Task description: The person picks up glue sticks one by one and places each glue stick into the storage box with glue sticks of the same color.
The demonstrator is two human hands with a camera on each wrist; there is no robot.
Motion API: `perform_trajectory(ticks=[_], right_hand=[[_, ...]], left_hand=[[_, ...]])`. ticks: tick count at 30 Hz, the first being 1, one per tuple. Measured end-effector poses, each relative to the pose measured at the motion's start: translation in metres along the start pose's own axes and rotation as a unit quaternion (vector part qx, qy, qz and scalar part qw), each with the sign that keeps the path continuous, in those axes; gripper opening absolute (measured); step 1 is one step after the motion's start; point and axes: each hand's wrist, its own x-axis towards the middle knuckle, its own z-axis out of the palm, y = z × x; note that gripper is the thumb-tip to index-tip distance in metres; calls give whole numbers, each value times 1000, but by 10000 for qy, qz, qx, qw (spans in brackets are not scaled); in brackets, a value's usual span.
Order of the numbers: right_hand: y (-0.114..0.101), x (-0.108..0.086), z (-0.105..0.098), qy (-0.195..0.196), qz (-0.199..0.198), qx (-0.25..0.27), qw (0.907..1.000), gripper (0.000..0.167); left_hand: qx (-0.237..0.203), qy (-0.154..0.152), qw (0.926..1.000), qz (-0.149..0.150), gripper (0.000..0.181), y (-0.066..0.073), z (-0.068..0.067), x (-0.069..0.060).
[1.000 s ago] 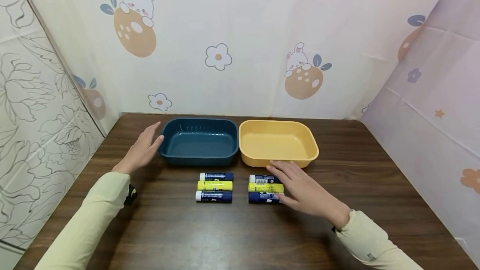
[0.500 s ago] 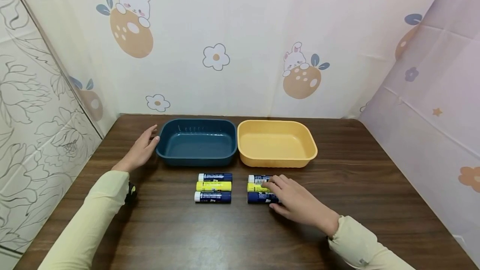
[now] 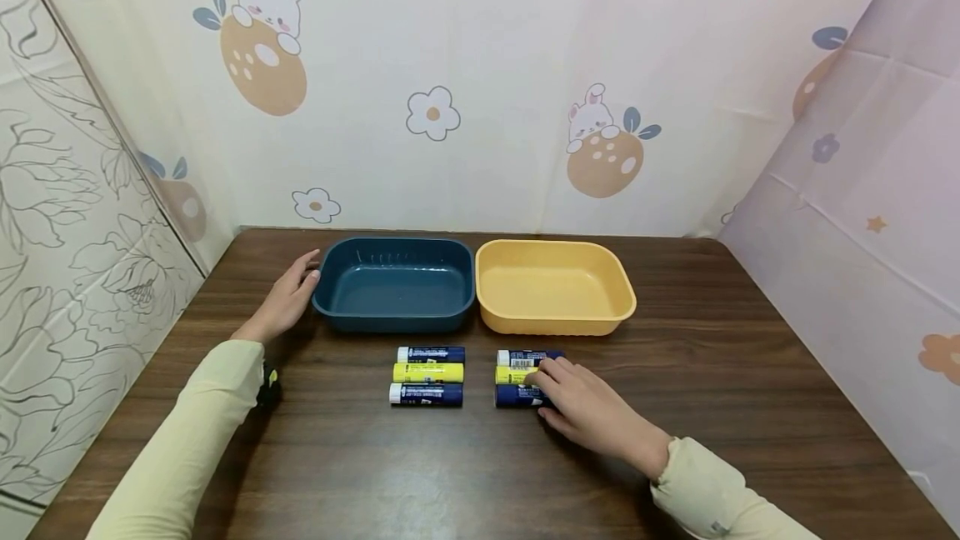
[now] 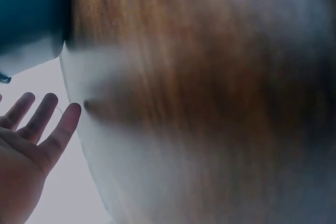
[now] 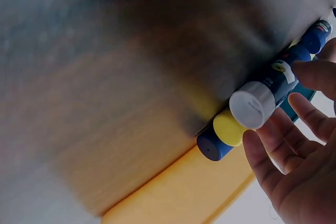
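Note:
My left hand rests beside the left end of the dark blue tray, its fingers relaxed at the outer wall. In the left wrist view the fingers are spread and hold nothing. My right hand is over the right-hand row of three glue sticks. Its thumb and fingers pinch the nearest one, a dark blue glue stick whose white cap shows in the right wrist view. Behind it lie a yellow glue stick and another blue glue stick, partly covered by the fingers.
Three more glue sticks lie in a left-hand row: a blue one, a yellow one and a blue one. A yellow tray stands right against the blue tray. The brown table meets a patterned curtain behind.
My right hand has come down and towards me from the yellow tray's front edge onto the near glue stick, its fingers curling in. The left hand has stayed by the blue tray.

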Motion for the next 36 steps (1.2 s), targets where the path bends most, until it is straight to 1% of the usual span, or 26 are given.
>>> perform_trajectory(ticks=[4,7,12,19,27,33,36], right_hand=[[-1,0,2,-59,47,-35,10000,35],[-1,0,3,-90,82,-71,9999,35],[-1,1,2,-138,135,-100,9998,36],[-3,3,3,-191,229,-170,9994,37],[-4,5,5,-100,168,-409,9990,33],[-6,6,6,-199,229,-502,9983,28],[-6,6,6,-232,253,-490,9982,29]], left_hand=[[-5,13,9999,112,50,-2,1,0],[20,-4,9999,127,49,-2,1,0],[29,-66,10000,52,49,-1,1,0],[-28,-103,9999,-129,49,2,1,-1],[-122,-51,9999,-105,49,3,2,0],[-137,-62,9997,-177,49,3,2,0],[-166,-86,9996,-210,49,2,2,0]])
